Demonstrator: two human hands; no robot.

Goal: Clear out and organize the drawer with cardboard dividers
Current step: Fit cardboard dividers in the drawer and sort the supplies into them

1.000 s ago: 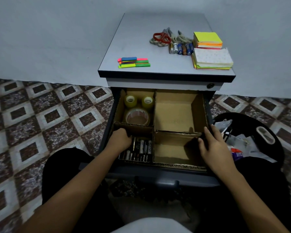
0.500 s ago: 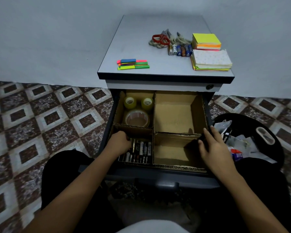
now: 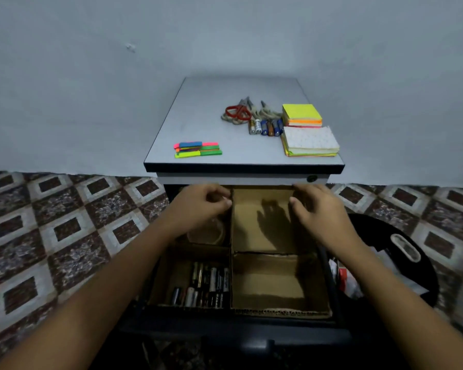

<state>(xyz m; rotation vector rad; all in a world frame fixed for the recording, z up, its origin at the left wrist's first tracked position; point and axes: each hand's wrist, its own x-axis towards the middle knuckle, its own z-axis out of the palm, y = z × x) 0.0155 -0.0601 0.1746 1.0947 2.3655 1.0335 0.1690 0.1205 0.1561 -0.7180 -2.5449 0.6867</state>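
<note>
The open drawer (image 3: 241,329) holds a cardboard divider insert (image 3: 281,312) with four compartments. Several batteries (image 3: 201,287) lie in the front left one. A clear tape roll (image 3: 211,235) sits in the back left one, partly hidden under my left hand (image 3: 201,206). Both right compartments show bare cardboard. My left hand has its fingers curled at the top of the middle divider wall (image 3: 231,231), at the back. My right hand (image 3: 318,209) grips the back right compartment's outer wall, thumb inside.
On the cabinet top (image 3: 225,134) lie red scissors (image 3: 237,112) on rope, loose batteries (image 3: 265,126), sticky-note pads (image 3: 301,113), a notepad (image 3: 310,141) and coloured flags (image 3: 198,149). A black bin (image 3: 422,263) with scraps stands right of the drawer. Tiled floor lies to the left.
Both hands left the front compartments and moved to the back of the drawer. The left hand now covers the small tape rolls. The view tilted so the drawer sits lower.
</note>
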